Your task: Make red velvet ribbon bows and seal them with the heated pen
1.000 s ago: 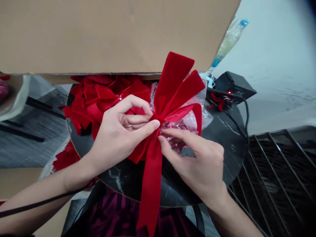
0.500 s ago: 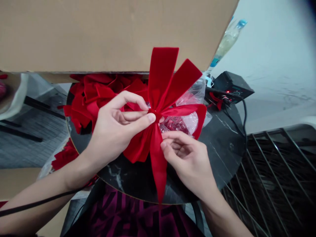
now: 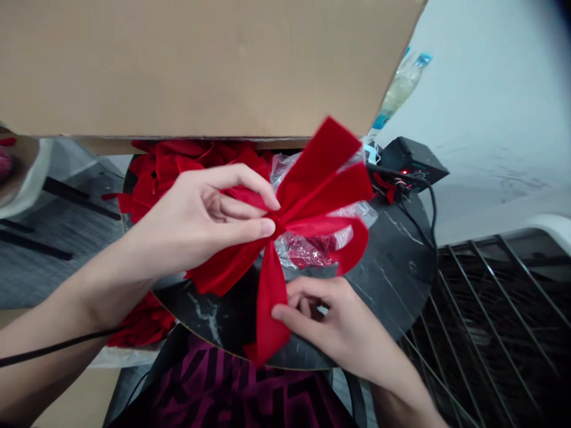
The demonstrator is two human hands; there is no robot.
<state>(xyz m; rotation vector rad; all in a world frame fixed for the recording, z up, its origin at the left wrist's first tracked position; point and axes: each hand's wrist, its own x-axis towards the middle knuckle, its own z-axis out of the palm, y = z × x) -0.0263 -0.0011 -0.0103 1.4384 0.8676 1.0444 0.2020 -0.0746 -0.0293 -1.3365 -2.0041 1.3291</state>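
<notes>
The left hand (image 3: 196,223) had its grip closed on the knot of a red velvet bow (image 3: 276,224), thumb and fingertips pinching from the left. The right hand (image 3: 330,321) sat lower, its grip half-curled with the fingertips against the bow's hanging tail; whether that tail was clamped, I couldn't tell. The tail's end reached almost to the near rim of the round black marble tabletop (image 3: 392,279), and bare stone lay open to the right. Under the bow was a clear plastic bag (image 3: 352,214) with red inside. A pile of red velvet bows (image 3: 178,172) lay beyond the left hand, beneath the straight lower edge of a cardboard sheet (image 3: 178,65) overhanging the far side.
</notes>
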